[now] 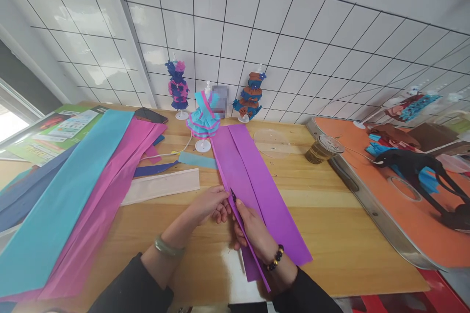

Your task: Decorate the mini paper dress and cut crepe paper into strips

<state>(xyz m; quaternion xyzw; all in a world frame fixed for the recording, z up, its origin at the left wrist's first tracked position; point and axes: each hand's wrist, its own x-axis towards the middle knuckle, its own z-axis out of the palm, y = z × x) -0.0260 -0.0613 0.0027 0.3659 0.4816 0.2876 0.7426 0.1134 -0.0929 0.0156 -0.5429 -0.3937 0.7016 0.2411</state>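
Note:
A long purple crepe paper sheet [253, 176] lies on the wooden table [330, 215], running from the middle toward me. My right hand [253, 232] is closed on scissors [233, 197] whose dark tips show at the sheet's left edge. My left hand [213, 204] sits just left of the cut with fingers curled, pinching the narrow purple strip at that edge. A jade bangle is on my left wrist, a dark bead bracelet on my right.
Teal, pink and blue paper sheets [81, 195] spread over the left of the table. Three small dress dolls [203, 117] stand at the back by the tiled wall. A glass jar [323, 149] and an orange tray [382, 195] with a black horse figure [418, 168] lie right.

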